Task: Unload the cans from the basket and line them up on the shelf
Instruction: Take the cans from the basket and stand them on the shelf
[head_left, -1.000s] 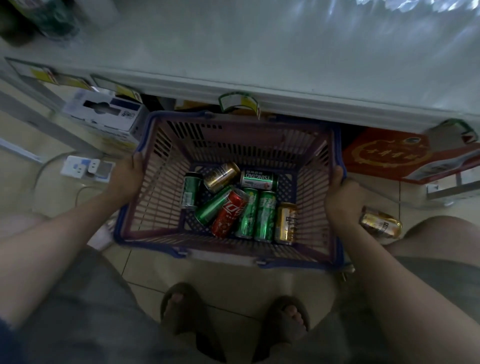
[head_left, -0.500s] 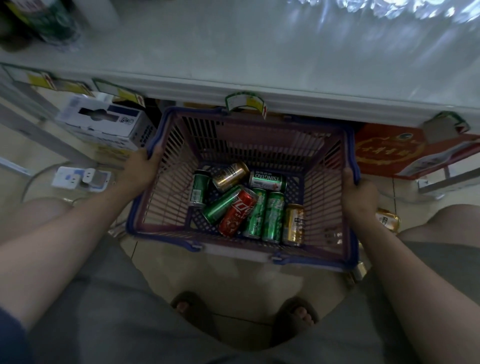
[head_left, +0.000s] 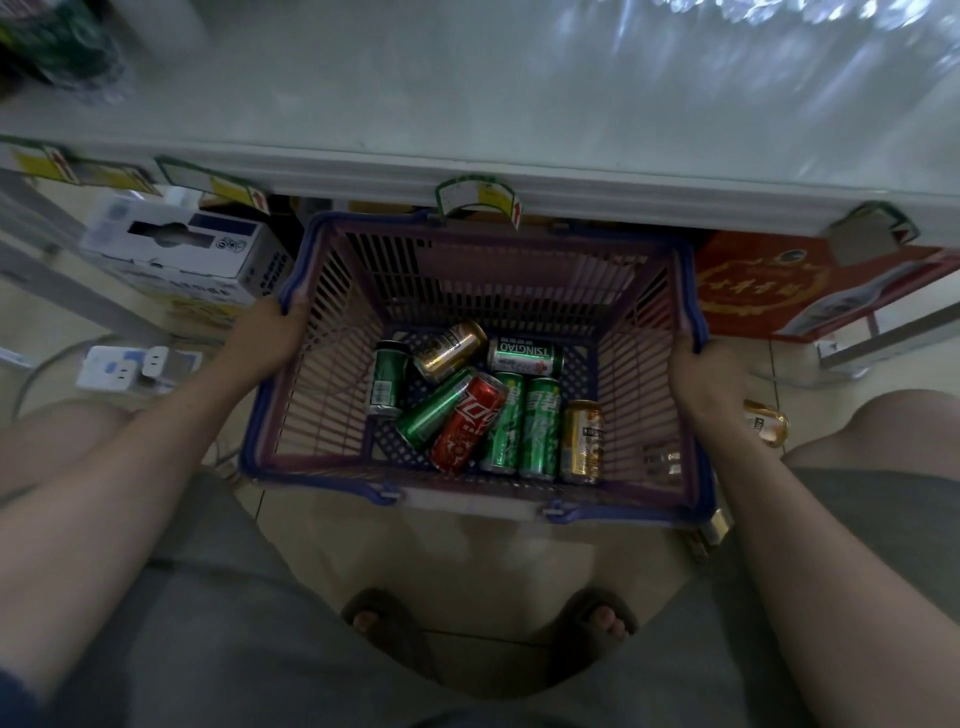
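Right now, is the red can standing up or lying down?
Lying down: the red can rests on its side on the basket floor among green cans.

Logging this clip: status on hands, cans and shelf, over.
Left hand and right hand both grip the basket rim. All cans lie in it, none on the shelf. Nothing blocking.

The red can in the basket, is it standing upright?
No, the red can lies on its side among green cans on the basket floor.
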